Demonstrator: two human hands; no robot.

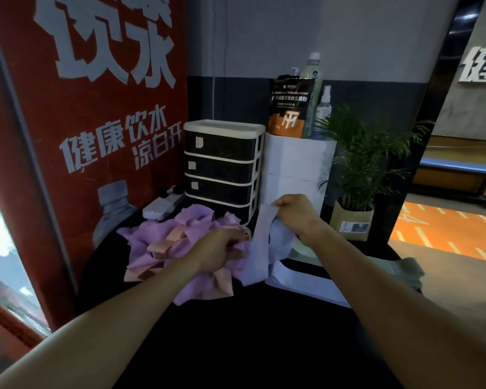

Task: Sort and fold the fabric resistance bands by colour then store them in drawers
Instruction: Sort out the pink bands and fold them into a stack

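Right hand [295, 211] raised, pinching lilac band [257, 242]; left hand [219, 248] gripping pile [163, 242].

At centre frame I see a heap of lilac-purple and peach-orange fabric bands [180, 248], a pale lavender-blue fabric band [260, 242] beside it, black-fronted drawers in a cream plastic frame [222, 167] above, and a red wall panel with grey-white lettering [101, 108] at left.
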